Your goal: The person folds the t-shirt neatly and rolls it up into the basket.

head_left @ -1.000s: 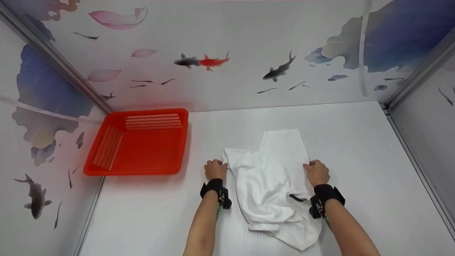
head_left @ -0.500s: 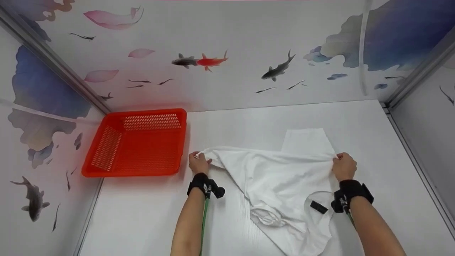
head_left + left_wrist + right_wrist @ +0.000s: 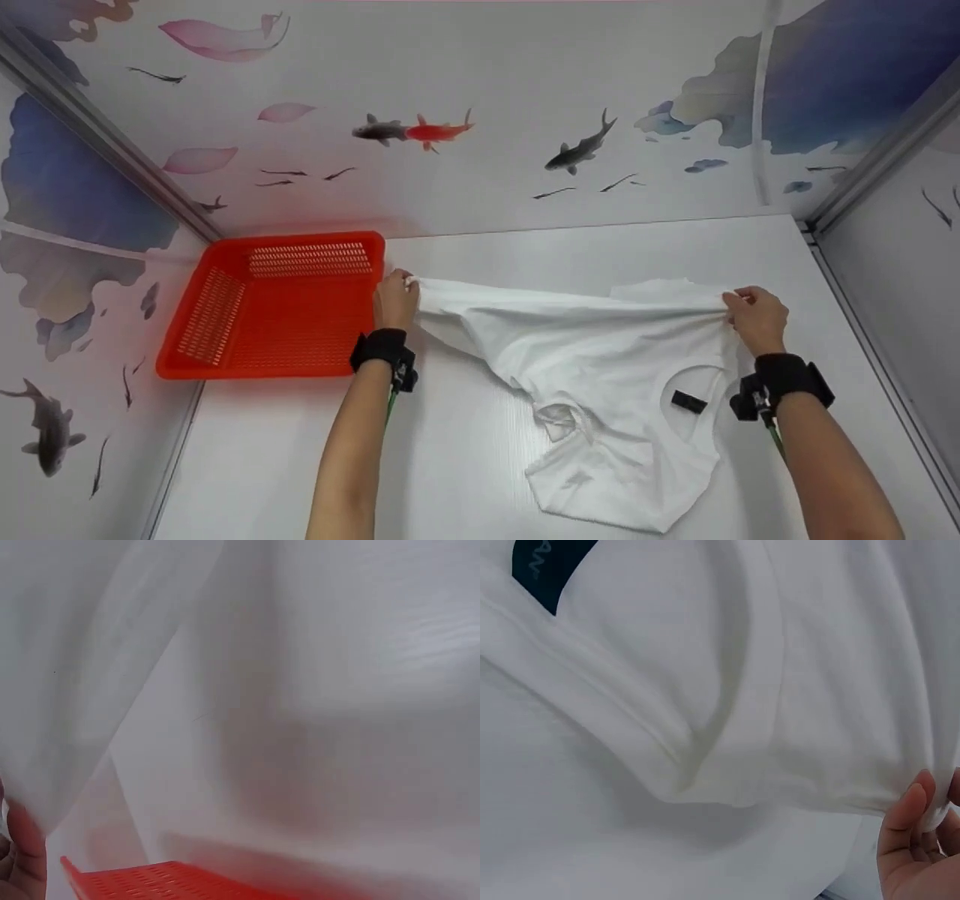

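A white T-shirt (image 3: 600, 345) is stretched between both hands in the head view, its upper edge pulled nearly straight. My left hand (image 3: 396, 301) pinches the left end of that edge, beside the red basket. At the other end my right hand (image 3: 759, 319) pinches the fabric near the shoulder. The round neckline with its dark label (image 3: 688, 402) lies below the right hand. Crumpled folds and a sleeve (image 3: 592, 480) rest on the table. In the right wrist view, thumb and fingers (image 3: 904, 817) grip a bunched bit of cloth; the left wrist view shows only part of the hand.
A red plastic basket (image 3: 270, 373) with perforated sides stands at the back left, close to the left hand. White panels printed with fish and petals wall in the white table (image 3: 450, 465) at the back and sides.
Both hands have moved apart and toward the back wall, the left one reaching the basket's side. The shirt has spread from a crumpled heap into a taut width, and its neckline has opened out.
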`<state>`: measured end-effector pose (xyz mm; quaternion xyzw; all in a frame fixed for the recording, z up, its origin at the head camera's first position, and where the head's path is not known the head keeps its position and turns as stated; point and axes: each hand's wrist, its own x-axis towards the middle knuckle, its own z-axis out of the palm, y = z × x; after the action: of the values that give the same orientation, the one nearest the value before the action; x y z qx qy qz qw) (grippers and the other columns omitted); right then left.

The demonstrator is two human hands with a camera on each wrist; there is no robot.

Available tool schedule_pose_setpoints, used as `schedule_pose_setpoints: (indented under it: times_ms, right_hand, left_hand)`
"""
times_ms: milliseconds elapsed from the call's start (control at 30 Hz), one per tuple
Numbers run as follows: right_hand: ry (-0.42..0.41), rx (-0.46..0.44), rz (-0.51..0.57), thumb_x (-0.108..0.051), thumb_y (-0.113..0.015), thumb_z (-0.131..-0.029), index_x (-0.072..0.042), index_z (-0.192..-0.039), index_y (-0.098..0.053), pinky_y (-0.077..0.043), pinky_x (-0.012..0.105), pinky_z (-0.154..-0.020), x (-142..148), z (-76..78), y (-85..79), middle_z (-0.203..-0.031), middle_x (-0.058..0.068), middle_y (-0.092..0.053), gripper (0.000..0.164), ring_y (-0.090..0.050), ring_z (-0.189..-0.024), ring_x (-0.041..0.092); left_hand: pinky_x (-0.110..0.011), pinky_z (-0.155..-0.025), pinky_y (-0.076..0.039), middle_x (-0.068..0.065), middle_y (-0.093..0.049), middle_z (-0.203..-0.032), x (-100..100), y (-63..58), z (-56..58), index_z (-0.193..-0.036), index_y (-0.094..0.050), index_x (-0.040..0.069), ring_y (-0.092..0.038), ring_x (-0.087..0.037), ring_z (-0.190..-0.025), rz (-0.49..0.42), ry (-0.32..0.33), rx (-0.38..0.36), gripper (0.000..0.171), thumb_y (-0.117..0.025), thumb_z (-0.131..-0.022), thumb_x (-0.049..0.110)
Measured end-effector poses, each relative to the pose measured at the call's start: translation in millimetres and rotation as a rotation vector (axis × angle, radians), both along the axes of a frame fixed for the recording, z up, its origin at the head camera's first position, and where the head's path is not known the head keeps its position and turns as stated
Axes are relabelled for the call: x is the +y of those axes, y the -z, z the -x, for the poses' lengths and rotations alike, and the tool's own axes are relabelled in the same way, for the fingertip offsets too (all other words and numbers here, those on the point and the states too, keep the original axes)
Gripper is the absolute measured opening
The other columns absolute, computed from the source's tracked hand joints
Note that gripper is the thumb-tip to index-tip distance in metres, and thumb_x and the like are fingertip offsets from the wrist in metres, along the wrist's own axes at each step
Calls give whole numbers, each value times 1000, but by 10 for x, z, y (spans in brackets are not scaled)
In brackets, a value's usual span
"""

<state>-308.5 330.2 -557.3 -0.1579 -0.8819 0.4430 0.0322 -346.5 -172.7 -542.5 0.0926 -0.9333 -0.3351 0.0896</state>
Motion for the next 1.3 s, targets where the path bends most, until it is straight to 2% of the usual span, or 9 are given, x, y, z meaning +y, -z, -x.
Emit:
schedule_pose_setpoints:
  times_ms: [233, 400, 533, 667, 833, 933, 1133, 1200, 1300]
  right_hand:
    - [27, 223, 92, -21, -50, -102, 7, -127, -54, -42, 12, -60, -67, 184, -92, -81, 2, -53, 37, -52, -61, 0]
    - [-139, -7, -55, -13, -43, -102, 14, -139, -38, -50, 32, -72, -11, 147, 86, -109, 37, -54, 46, -63, -88, 32]
    - [-288, -160, -65, -10, -40, -101, 16, -146, -19, -37, 61, -97, 66, 139, 250, -135, 47, -31, 56, -36, -123, 58]
    - [-310, -194, -76, -10, -41, -100, 16, -146, -15, -29, 64, -103, 95, 162, 295, -138, 48, -26, 59, -29, -127, 60]
    - [-283, -193, -68, -13, -41, -101, 18, -146, -11, -29, 64, -103, 88, 87, 318, -139, 49, -24, 62, -28, -127, 60]
    - [-206, -58, -126, -8, -44, -100, 18, -144, -24, -31, 66, -98, 15, 8, 366, -136, 47, -29, 55, -32, -122, 61]
    - [-150, 468, -472, 5, -59, -90, 10, -118, -58, -31, 73, -92, -294, -12, 510, -124, 34, -52, 29, -46, -114, 54]
    - [-242, 445, -520, -1, -60, -93, 5, -119, -60, -20, 75, -100, -397, 61, 506, -127, 30, -54, 27, -45, -120, 50]
    - [-406, 211, -509, -19, -53, -101, -1, -126, -60, -1, 77, -102, -476, 258, 581, -132, 25, -55, 31, -42, -127, 45]
  left_hand:
    - [-45, -81, -52, -24, -67, -104, -66, -319, 279, -112, -63, -6, -65, -36, -93, 9, 28, 35, 20, -57, -97, 6]
    - [-46, -92, -48, -28, -57, -124, 36, -103, 321, -131, -55, -4, -59, -39, -108, -20, 54, -63, 36, -58, -96, 3]
    - [-50, -101, -42, -31, -46, -135, 176, 224, 247, -138, -47, -7, -49, -44, -122, -57, 168, -70, 47, -60, -93, 0]
    - [-51, -101, -41, -33, -46, -134, 256, 462, 185, -136, -49, -9, -48, -46, -123, -80, 220, -59, 45, -61, -93, 1]
    - [-50, -100, -42, -31, -49, -131, 282, 630, -15, -132, -53, -8, -50, -45, -121, -97, 164, -53, 42, -63, -92, 1]
    - [-49, -98, -43, -30, -53, -126, 376, 681, -175, -126, -58, -8, -52, -45, -117, -98, 118, -9, 37, -65, -90, 0]
    - [-53, -90, -46, -25, -58, -117, 647, 846, -515, -113, -64, -6, -54, -42, -110, 32, 157, 62, 28, -70, -87, 2]
    - [-55, -90, -45, -25, -58, -119, 708, 903, -561, -114, -64, -7, -54, -42, -112, 84, 184, 76, 30, -71, -86, 4]
    - [-59, -97, -39, -26, -55, -127, 742, 972, -555, -121, -60, -7, -50, -43, -120, 129, 204, 46, 39, -71, -86, 7]
